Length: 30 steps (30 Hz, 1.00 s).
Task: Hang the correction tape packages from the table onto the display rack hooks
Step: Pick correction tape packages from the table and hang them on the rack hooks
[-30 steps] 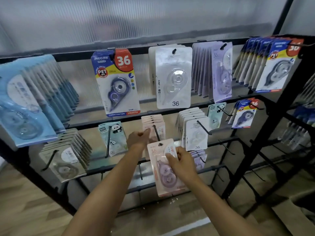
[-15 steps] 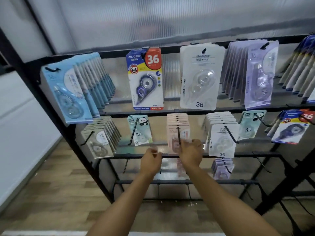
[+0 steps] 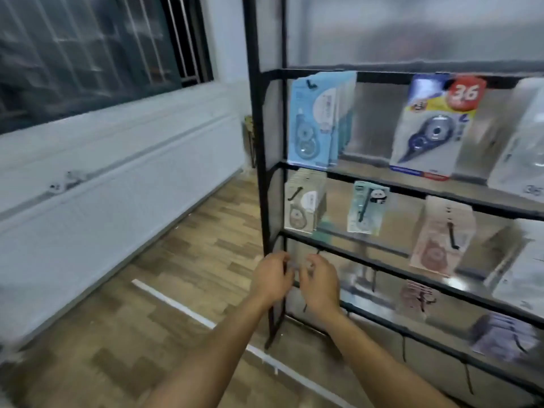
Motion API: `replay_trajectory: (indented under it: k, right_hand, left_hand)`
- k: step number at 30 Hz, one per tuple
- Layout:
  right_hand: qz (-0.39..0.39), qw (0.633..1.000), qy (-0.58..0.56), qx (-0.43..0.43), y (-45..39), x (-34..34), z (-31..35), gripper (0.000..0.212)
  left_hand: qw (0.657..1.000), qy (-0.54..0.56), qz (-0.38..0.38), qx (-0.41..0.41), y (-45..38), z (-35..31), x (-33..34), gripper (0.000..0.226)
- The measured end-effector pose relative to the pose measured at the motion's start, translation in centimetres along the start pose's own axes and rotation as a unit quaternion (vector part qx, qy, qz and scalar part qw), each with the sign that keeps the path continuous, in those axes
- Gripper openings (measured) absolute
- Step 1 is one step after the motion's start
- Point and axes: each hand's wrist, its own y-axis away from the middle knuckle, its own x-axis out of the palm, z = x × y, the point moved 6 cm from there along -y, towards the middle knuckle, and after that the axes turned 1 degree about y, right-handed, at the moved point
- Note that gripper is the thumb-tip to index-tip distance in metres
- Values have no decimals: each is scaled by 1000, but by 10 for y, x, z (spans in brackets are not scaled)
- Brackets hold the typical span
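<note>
Display rack (image 3: 255,160) stands right of the window wall (image 3: 117,178).
Packages (image 3: 312,119) hang on its tiers; both hands (image 3: 272,279) are before the lower-left corner.

The whole view is smeared by motion; print on the packages of the display rack (image 3: 255,172) is unreadable apart from a red "36" on the blue-and-yellow package (image 3: 432,125) hanging from the rack's top bar; to the right of it, a white package (image 3: 521,136) is cut off by the picture's edge; low at the rack's right end, a purplish stack (image 3: 506,337) is too blurred to make out; in front of the rack's left post, the left hand (image 3: 270,279) and right hand (image 3: 319,284) curl their fingers, and whether anything sits between them cannot be told; both forearms run out of the bottom edge.
</note>
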Motion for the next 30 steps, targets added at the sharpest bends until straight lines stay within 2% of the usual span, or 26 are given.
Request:
replay_trajectory:
  k: [3,6,11,15,22,30]
  right_hand:
    - [51,997,22,-61,28,76,67,20]
    - [117,988,43,-86,69,157,131,29]
    - [207,964,33,-163,139,276,233,31]
    - [265,932,66,-237,195,360,311,29]
    - [372,855,73,-353,294,516,421,41]
    - [458,792,55,-400,365,694,548,29]
  left_hand:
    - [998,-39,-26,-32,35,81,-59,35]
    - [992,-82,-41,-83,74,171,-119,41]
    - [975,-115,-82,-170,138,306,-210,42]
    - [956,-148,-97,-233,199,399,-273,42]
    - [901,-141,-140,-385,304,544,-368,44]
    - [824,-132,-184,-520,373,703,-489,43]
